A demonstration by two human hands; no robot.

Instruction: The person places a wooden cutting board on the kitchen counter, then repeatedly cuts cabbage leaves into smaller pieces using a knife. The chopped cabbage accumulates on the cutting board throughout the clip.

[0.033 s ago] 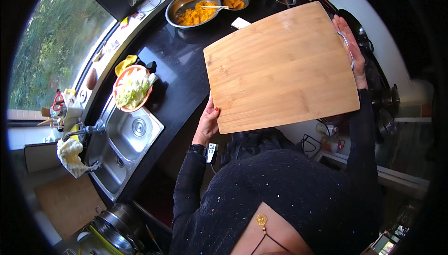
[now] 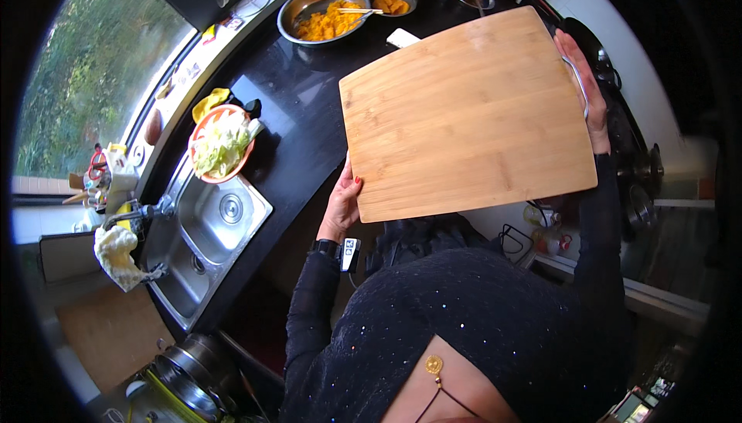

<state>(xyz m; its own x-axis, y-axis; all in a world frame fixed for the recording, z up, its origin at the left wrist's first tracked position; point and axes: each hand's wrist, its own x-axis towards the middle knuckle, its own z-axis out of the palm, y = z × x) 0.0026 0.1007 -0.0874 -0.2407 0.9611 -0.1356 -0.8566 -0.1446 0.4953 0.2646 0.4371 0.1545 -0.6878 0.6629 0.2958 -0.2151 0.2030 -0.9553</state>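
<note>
Between both hands I hold a light wooden cutting board (image 2: 468, 117), its broad face up and slightly tilted, in front of my body. My left hand (image 2: 341, 205) grips the near left corner, thumb on top and the other fingers hidden beneath. At the right edge, by a metal handle (image 2: 576, 86), my right hand (image 2: 587, 90) lies against the board with fingers stretched along its side. Beyond the board on the counter is a steel bowl (image 2: 285, 27) of orange mash, with chopsticks (image 2: 354, 11) across it. Beside that stands a smaller bowl of orange chunks (image 2: 392, 4).
An orange-rimmed basket of cut pale-green leaves (image 2: 219, 144) stands by the double steel sink (image 2: 255, 222) on the left. A yellow cloth (image 2: 209, 103) lies behind it. Stacked steel pots (image 2: 193, 369) are at lower left. Pans (image 2: 603, 67) line the right side.
</note>
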